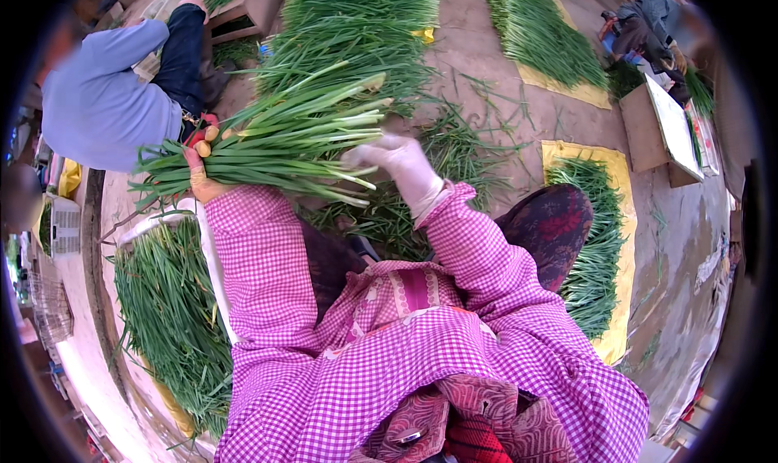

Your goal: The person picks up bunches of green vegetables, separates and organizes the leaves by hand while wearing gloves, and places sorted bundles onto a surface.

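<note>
A thick bunch of garlic chives lies across my left hand, whose fingers are wrapped round it. Tan covers sit on several of that hand's fingertips. The pale stem ends point right, and the green leaf ends hang out to the left. My right hand, in a whitish glove, is at the pale stem ends. Motion smears its fingers, so I cannot make out whether they pinch a stalk. Under the bunch and between my knees, loose green leaves are scattered on the ground.
Chives lie in long rows ahead and on yellow sheets at my right. Another chive pile is at my left. One person sits close on the left; another works far right beside a box.
</note>
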The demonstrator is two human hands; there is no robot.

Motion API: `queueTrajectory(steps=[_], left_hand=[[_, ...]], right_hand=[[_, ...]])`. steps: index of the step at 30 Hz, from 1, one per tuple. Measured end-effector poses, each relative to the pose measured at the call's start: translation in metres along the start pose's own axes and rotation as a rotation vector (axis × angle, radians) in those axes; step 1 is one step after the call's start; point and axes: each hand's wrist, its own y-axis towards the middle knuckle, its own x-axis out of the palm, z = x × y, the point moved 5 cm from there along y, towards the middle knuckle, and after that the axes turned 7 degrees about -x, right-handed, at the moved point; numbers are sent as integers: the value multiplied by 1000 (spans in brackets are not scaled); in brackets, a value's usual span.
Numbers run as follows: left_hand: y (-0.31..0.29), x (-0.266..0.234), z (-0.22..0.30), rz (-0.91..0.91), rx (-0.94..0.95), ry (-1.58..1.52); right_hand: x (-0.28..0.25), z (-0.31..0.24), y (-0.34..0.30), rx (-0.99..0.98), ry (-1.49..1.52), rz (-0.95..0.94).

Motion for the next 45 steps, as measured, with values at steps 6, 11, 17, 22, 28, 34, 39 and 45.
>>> queueTrajectory(steps=[6,11,17,22,28,34,39,45], left_hand=[[-1,-5,8,195,92,48],[-3,-8,8,32,72,35],[-2,-3,1,-7,-32,40],[3,-28,14,135,110,41],[8,-35,9,-85,15,-23],[6,-30,9,-40,16,23],[-5,5,-1,-20,65,144],[-5,34,-30,-266,-82,294]], right_hand=[[-137,41,0,-83,-741,298],[-52,0,-6,-35,-232,-123],[-22,8,-8,21,-395,-59],[-90,25,-4,61,-188,262],[-33,3,-11,-183,-427,-143],[-44,11,-4,-36,-451,47],[-85,-23,-9,-366,-390,482],[-7,-83,-9,-717,-978,343]])
